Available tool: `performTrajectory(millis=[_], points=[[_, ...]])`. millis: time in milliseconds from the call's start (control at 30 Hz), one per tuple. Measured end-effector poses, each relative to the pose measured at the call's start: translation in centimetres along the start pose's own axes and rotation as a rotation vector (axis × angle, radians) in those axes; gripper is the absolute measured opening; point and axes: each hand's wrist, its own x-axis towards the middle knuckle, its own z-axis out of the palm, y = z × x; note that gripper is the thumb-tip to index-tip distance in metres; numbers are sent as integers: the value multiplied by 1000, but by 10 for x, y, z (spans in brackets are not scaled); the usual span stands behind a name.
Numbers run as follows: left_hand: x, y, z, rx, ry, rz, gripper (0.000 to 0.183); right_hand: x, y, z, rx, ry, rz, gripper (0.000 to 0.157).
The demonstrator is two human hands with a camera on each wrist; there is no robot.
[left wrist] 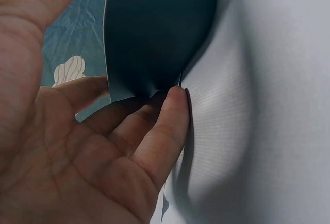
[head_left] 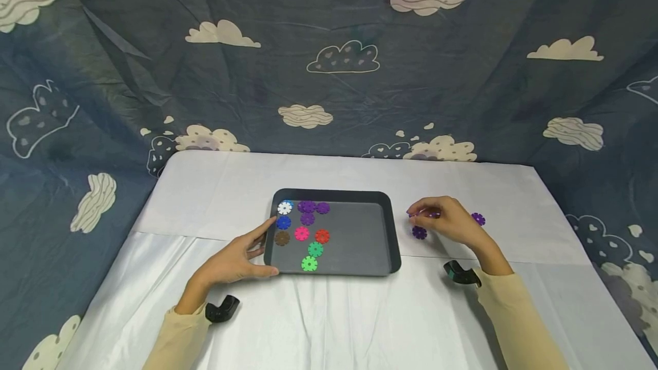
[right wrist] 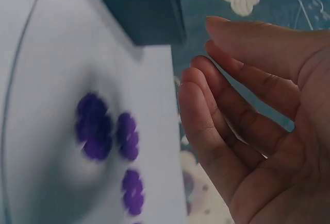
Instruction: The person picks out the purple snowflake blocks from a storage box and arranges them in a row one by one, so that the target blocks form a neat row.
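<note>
In the middle of the head view, we see a dark gray tray (head_left: pixel 354 238) with notched snowflake discs (head_left: pixel 301 233) on its left half: white, blue, brown, pink, red, green and purple. At its lower left corner, the left hand (head_left: pixel 233 258) holds on, thumb and pointer finger spread apart along the edges. If that hand tugs or tips the corner, we think the discs could slide, since they look loose on a flat floor.

Right of the middle, the right hand (head_left: pixel 452 221) bends over purple snowflake discs (head_left: pixel 434 214). A darker disc (head_left: pixel 419 233) lies just below its fingers, and a lone disc (head_left: pixel 478 219) lies past the wrist, where a careless swing of the arm could knock it away.

In the left wrist view, bent fingertips (left wrist: pixel 177 98) press on the tray's side near the white cloth (left wrist: pixel 289 105), close to the middle of the frame. If the cloth bunches up there, we guess the tray could rock.

In the right wrist view, the hand fills the right side. Its fingers sit close together and curve a little, with a gap to the thumb, and we see nothing pinched. The purple discs lie on the cloth at the left and lower middle. They are thin and flat, so fingertips could slip off or push one into another.
</note>
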Motion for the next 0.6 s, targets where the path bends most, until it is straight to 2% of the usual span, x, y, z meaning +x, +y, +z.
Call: performTrajectory(millis=[167, 400, 600], points=[[0, 1, -2, 6, -2, 7, 113, 14, -22, 1, 10, -34, -80, 21], [0, 2, -1, -7, 5, 7, 113, 41, -58, 8, -15, -135, -183, 16], [-1, 3, 0, -8, 3, -4, 113, 68, -81, 23, -69, -247, -262, 25]])
